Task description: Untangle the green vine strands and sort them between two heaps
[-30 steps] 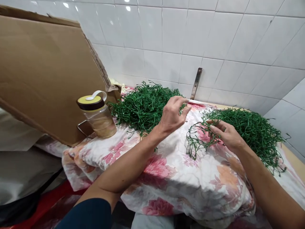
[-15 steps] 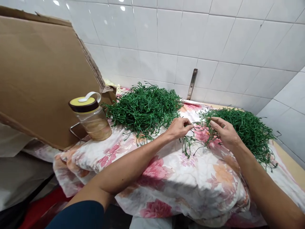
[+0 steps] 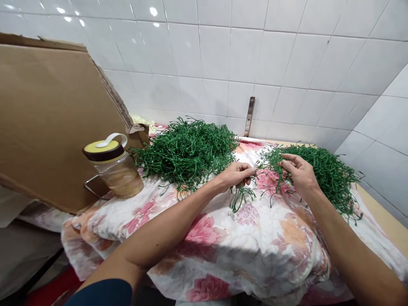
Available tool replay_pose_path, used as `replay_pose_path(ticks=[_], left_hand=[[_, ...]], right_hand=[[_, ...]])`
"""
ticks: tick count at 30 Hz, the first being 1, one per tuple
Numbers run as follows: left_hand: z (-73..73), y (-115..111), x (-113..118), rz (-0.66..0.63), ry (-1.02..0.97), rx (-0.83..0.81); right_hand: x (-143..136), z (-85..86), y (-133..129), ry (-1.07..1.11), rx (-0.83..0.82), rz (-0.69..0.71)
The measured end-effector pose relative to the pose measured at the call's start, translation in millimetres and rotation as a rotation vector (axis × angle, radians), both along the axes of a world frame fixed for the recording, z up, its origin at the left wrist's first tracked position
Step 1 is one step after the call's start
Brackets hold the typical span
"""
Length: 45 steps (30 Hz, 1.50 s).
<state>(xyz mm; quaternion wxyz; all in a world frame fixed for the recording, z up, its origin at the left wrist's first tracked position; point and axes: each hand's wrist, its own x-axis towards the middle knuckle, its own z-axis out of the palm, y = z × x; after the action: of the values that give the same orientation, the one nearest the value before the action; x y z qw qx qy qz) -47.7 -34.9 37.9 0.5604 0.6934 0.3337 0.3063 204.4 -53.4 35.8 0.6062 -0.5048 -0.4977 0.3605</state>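
Observation:
My left hand is closed in a pinch on a small bunch of thin green artificial stems, whose ends dangle below the fingers. To its right, my right hand has its thumb and fingers closed on another bunch of green stems, with loose ends hanging over the cloth. A gap separates the two hands. Behind my left hand lies a big tangled pile of green stems. A second pile spreads behind and to the right of my right hand, which partly covers it.
Floral cloth covers the table. At the left stand a jar with a yellow and brown lid and a large cardboard box. A metal strip leans against the white tiled wall at the back.
The camera view has shifted slightly, so most things sit a little lower and further left. Both hands still grip their stems, and the bunch under my left hand hangs closer together.

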Motion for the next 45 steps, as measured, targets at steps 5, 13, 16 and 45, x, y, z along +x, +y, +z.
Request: replay_pose_path(ticks=[5,13,16,45], left_hand=[[-5.3,-1.6,7.6,0.111,0.036,-0.048],[-15.7,4.8,-1.4,0.384,0.495,0.590],[-18.6,5.3,-4.1,0.437,0.606,0.741],[-0.5,-25.0,25.5,0.162,-0.265,-0.253]], right_hand=[[-0.5,-1.4,-0.2,-0.044,0.024,0.007],[-4.6,1.9,-4.0,-0.068,0.011,0.017],[-9.8,4.0,-7.1,-0.044,-0.013,0.059],[-27.6,1.0,-11.4,-0.046,0.320,-0.128]])
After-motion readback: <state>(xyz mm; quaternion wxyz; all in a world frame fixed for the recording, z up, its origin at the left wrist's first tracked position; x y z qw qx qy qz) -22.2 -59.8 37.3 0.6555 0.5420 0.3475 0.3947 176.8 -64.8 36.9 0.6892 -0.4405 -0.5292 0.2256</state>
